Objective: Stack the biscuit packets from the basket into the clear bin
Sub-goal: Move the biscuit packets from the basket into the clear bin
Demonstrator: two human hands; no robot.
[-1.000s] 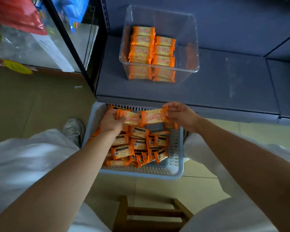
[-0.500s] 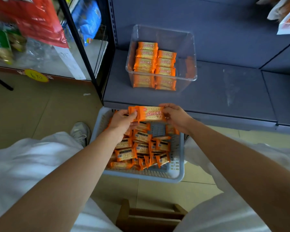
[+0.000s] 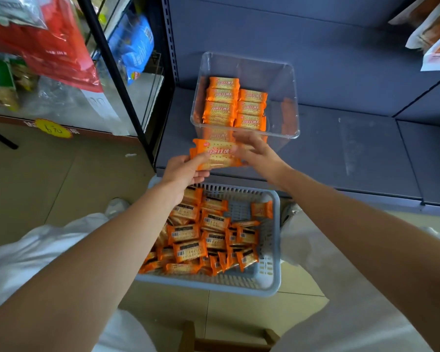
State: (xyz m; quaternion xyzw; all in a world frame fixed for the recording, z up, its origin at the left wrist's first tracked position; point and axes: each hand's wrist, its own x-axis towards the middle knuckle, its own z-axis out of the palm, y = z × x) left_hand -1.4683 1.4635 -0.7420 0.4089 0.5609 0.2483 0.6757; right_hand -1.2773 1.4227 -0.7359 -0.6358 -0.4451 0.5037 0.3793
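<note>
Two orange biscuit packets [image 3: 217, 154], stacked one on the other, are held between both hands just in front of the clear bin [image 3: 288, 97]. My left hand [image 3: 184, 171] grips their left end and my right hand [image 3: 258, 151] pinches their right end. Inside the bin lie two neat columns of orange packets [image 3: 235, 104], with bare room on its right side. The light blue basket [image 3: 271, 283] stands on the floor below the hands, holding several loose orange packets [image 3: 206, 237].
The bin stands on a grey shelf [image 3: 353, 153] whose front edge lies above the basket. A black shelf frame [image 3: 117, 80] with snack bags stands at the left. More bags hang at the top right [image 3: 434, 34]. A wooden stool [image 3: 229, 344] is at the bottom.
Both hands lifted the two packets out of the basket, brought them together into a stack and raised them toward the front of the bin.
</note>
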